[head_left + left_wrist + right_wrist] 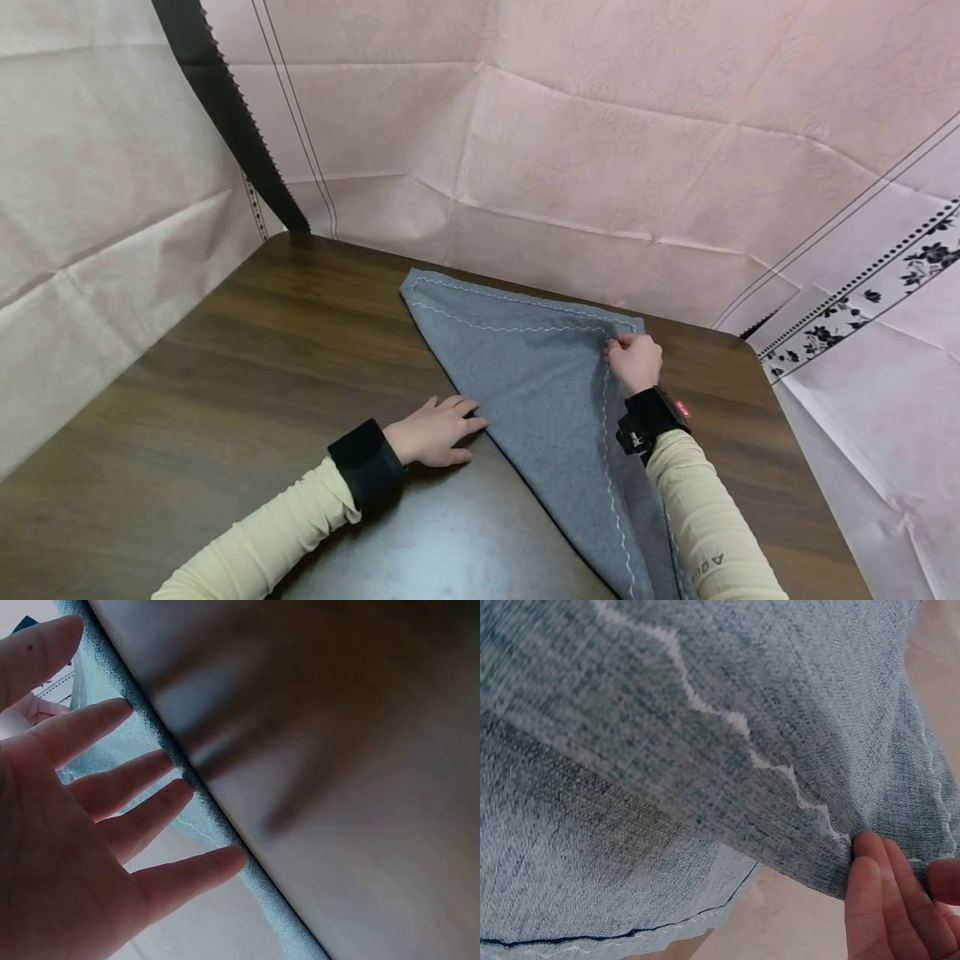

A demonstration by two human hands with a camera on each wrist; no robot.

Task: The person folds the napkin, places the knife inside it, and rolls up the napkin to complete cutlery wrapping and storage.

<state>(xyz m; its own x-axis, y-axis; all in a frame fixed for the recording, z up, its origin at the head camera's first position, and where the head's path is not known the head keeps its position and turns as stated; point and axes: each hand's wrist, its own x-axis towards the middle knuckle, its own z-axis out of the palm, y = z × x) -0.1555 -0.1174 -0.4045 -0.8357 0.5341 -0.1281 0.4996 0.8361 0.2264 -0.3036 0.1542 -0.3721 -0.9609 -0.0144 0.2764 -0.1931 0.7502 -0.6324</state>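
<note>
Pinching with right hand (634, 364): gray-blue cloth (517, 375), fingers clamped near its far right corner
Touching with left hand (435, 432): cloth's slanting edge, fingers spread apart
Lying on brown table (247, 375): cloth, folded, near the far edge

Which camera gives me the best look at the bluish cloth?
The head view: it shows most of the cloth, cut off at the bottom. The left wrist view shows only its edge and parts behind the left hand; the right wrist view shows it close, with white stitching, pinched by the right hand.
</note>
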